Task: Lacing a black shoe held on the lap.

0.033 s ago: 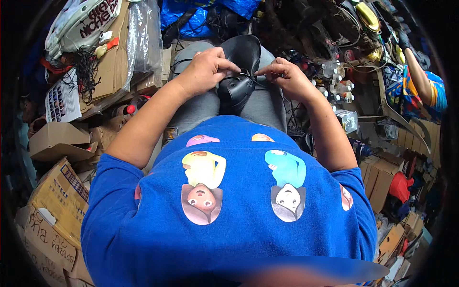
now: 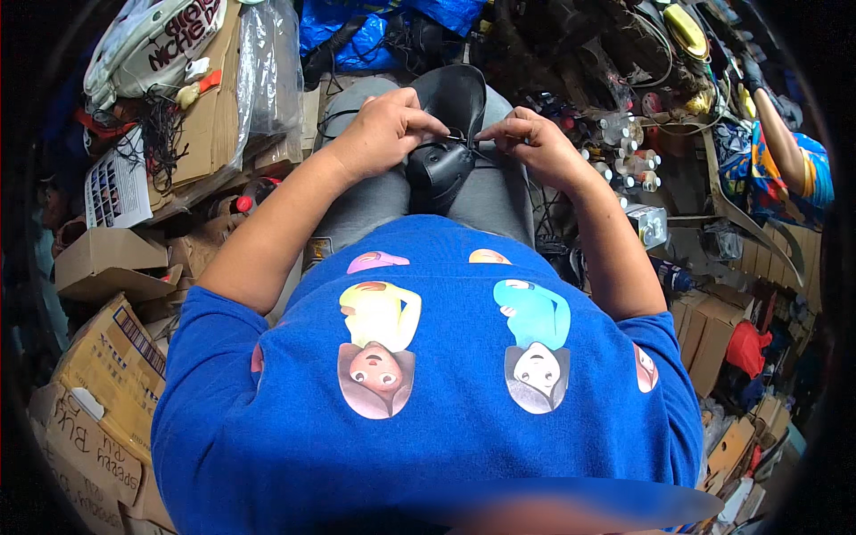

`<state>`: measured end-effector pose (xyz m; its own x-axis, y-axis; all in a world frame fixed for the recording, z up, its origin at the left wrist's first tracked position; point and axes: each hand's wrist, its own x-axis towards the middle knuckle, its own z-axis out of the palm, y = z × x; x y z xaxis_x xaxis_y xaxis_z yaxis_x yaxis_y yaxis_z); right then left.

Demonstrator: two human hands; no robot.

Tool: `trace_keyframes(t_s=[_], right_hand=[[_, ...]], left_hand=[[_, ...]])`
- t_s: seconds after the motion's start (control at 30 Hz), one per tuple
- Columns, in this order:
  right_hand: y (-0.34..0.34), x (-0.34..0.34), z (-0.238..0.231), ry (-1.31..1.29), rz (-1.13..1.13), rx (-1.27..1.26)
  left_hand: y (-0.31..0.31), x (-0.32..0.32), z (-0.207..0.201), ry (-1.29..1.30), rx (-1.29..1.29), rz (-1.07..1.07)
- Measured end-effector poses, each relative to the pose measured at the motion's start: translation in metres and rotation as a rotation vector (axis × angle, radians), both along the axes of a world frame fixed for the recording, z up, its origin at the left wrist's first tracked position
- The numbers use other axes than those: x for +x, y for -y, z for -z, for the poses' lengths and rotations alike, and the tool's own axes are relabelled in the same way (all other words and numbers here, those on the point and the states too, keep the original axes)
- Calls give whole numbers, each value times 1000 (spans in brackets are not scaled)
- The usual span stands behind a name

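Across my lap lies a black leather shoe (image 2: 443, 169), its heel end toward me in shadow and a smooth, curved black flap (image 2: 455, 89) standing up at its far side. My left hand (image 2: 385, 131) is closed in a pinch at the left of the opening, its fingertips by a thin, bright, needle-like piece at the shoe's edge. A thin black cord (image 2: 332, 116) loops out beside this hand. From the right, my right hand (image 2: 538, 147) pinches close to the same spot, fingertips touching the shoe's edge. What exactly lies between the fingertips is too small to make out.
Flattened cardboard (image 2: 203, 134) and a white bag (image 2: 156, 49) are on the left, above an open carton (image 2: 111, 263). Several small bottles (image 2: 624, 160) stand to the right. Beyond them another person's arm (image 2: 777, 143) shows. A blue tarp (image 2: 361, 45) lies ahead of my knees.
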<state>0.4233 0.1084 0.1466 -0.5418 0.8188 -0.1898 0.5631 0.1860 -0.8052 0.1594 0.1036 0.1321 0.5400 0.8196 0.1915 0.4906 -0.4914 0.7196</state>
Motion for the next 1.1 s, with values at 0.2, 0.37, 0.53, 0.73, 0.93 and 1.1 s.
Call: trace_keyframes(t_s=[0.2,0.37,0.53,0.73,0.93,1.1], right_hand=[[0,0,-1,-9,3,-4],[0,0,-2,-11,2,-12],[1,2,3,-67,4,-100],[-3,5,6,-73,-41,-136],[-6,3,6,-36,-55,-149],[-11,2,11,-49,-92,-140]], left_hand=[[-1,1,4,-20,4,4],[-1,2,2,-25,-34,18],[-2,5,4,-9,-61,33],[-9,10,6,2,-49,67],[-21,14,5,-32,-48,135],[-28,19,10,-16,-130,204]])
